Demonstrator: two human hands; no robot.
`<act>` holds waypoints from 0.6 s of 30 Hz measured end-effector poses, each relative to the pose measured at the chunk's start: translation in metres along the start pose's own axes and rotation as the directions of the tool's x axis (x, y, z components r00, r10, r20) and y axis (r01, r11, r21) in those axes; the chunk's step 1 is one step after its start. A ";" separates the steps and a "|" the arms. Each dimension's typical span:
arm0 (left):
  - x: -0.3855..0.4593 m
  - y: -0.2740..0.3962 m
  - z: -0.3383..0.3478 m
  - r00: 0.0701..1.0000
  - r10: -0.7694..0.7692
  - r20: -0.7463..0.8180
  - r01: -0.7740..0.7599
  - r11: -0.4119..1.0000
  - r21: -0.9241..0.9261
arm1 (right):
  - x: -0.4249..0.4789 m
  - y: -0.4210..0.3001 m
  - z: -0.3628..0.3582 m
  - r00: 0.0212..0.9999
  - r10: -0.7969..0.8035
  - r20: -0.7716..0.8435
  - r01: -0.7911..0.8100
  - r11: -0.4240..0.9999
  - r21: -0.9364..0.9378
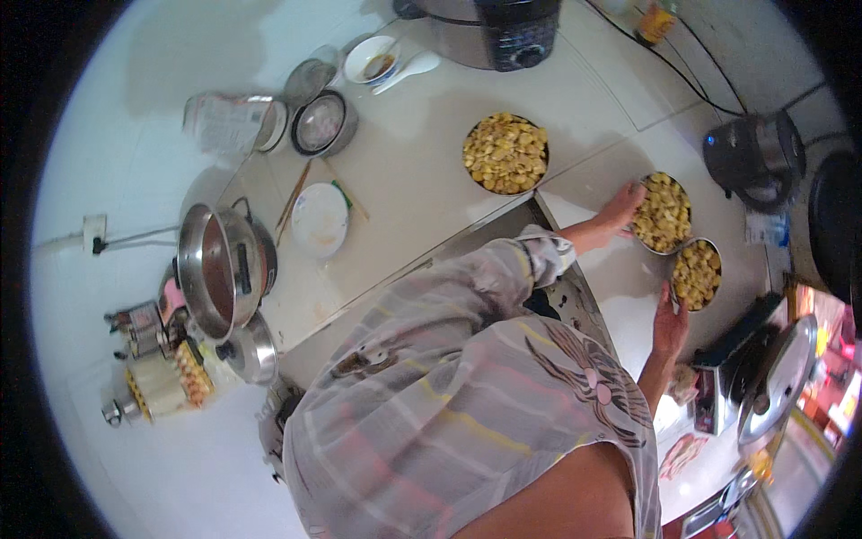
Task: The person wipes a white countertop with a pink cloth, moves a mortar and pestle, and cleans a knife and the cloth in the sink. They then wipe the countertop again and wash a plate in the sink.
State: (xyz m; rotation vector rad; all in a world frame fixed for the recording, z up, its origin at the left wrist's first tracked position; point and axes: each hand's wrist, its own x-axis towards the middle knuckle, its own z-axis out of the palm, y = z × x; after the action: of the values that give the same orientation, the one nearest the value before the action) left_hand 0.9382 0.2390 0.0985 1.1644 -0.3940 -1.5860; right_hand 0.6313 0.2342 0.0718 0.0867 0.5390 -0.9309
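My left hand [621, 207] rests against the near-left side of a round metal bowl [662, 252], its fingers at the rim. Heaped in that bowl are pale-yellow food pieces [663, 210]. Just beside it, rims touching or nearly so, stands a second bowl [704, 309] with similar yellow pieces [698, 273]. My right hand [671, 327] grips this one from its near side, thumb and fingers at the edge. A third, wider bowl [506, 193], also heaped with yellow pieces [505, 151], sits apart on the tiled counter [411, 175].
An electric cooker [485, 30] stands at the back. On the right are an electric kettle [754, 162] with cables and a stove [724, 377] with a lidded pan. To the left are a steel pot [219, 269], a plate [320, 220], chopsticks [294, 195] and a small bowl [372, 59].
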 end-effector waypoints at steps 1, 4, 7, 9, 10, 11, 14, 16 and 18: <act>0.009 0.000 0.004 1.000 0.009 0.015 -0.009 1.000 0.007 | 0.007 -0.010 0.000 1.000 0.022 -0.002 -0.022 0.999 0.028; 0.036 -0.006 0.016 0.999 0.026 -0.026 -0.026 1.000 0.004 | 0.030 -0.036 -0.003 0.999 0.036 0.005 -0.037 0.998 0.051; 0.049 -0.005 0.013 0.980 0.183 -0.076 -0.155 0.946 0.284 | 0.044 -0.045 0.001 0.995 -0.005 0.101 0.011 0.998 -0.059; 0.038 -0.003 0.003 0.914 0.402 -0.055 -0.316 0.788 0.528 | 0.040 -0.045 -0.005 0.994 -0.096 0.046 0.101 0.987 -0.122; 0.000 0.021 -0.004 0.875 0.483 -0.045 -0.387 0.752 0.534 | 0.033 -0.041 -0.004 0.999 -0.040 0.007 0.041 0.998 -0.043; -0.042 0.046 -0.013 0.826 0.561 -0.044 -0.452 0.708 0.542 | 0.026 -0.029 0.004 0.999 0.023 -0.024 -0.022 0.999 0.036; -0.124 0.069 -0.071 0.175 0.972 -0.154 -0.417 0.215 0.883 | 0.007 0.000 0.003 0.996 -0.004 -0.093 -0.006 0.994 -0.111; -0.166 0.069 -0.127 -0.014 0.930 -0.368 -0.114 0.364 0.924 | -0.002 0.015 -0.014 0.998 0.039 -0.042 -0.045 0.988 -0.149; -0.163 0.031 -0.208 -0.012 0.759 -0.650 0.016 0.651 0.759 | 0.005 0.019 -0.045 0.970 0.214 0.115 -0.219 0.975 0.032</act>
State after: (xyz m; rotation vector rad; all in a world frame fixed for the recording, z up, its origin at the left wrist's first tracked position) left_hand 1.1188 0.4346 0.1016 2.0719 -0.2394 0.2422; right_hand 0.6310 0.2554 0.0278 0.1306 0.3975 -0.7291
